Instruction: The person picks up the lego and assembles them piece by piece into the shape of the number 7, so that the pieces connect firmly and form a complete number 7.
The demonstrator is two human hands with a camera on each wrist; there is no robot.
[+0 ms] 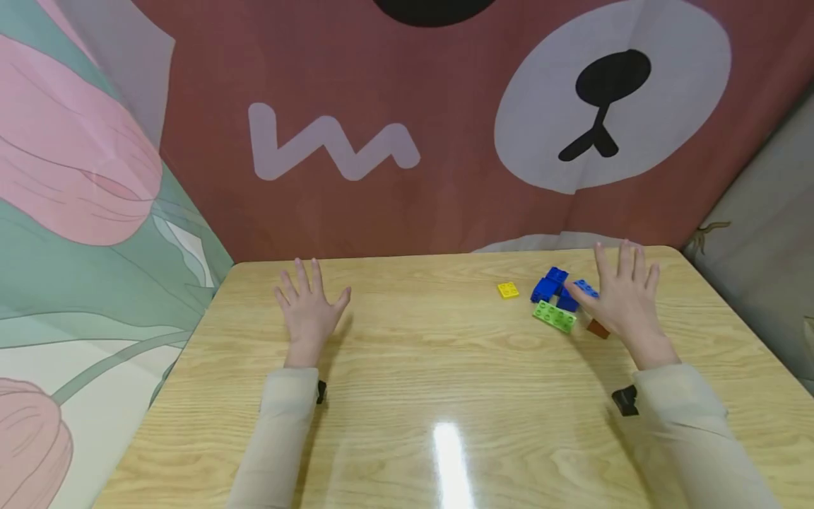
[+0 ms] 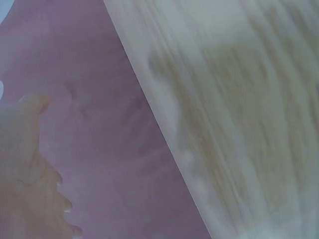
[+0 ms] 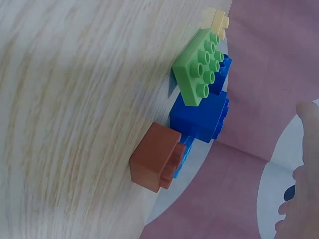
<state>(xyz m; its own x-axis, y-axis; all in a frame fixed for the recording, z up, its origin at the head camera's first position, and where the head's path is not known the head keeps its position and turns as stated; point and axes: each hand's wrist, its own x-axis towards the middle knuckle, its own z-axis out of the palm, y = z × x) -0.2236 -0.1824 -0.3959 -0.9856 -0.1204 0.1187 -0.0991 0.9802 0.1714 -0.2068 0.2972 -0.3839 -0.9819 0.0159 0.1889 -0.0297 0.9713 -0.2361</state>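
Observation:
Both hands are held out over the wooden table with fingers spread and nothing in them. The left hand (image 1: 310, 318) is over the table's left part, its shadow falling beside it. On the other side, the right hand (image 1: 626, 304) is next to a small group of building bricks and overlaps some of them in the head view. That group has several blue bricks (image 1: 543, 289), a green brick (image 1: 555, 317) with studs up and a brown brick (image 3: 155, 157). A flat yellow brick (image 1: 507, 290) lies a little to their left. In the right wrist view, a blue brick (image 3: 199, 115) stands between the green and brown ones.
The light wooden table (image 1: 407, 367) ends at a straight back edge, right before a brown curtain (image 1: 381, 212) with a bear print. A floral curtain (image 1: 83, 283) hangs at the left. Black straps (image 1: 626, 401) show at the sleeve cuffs.

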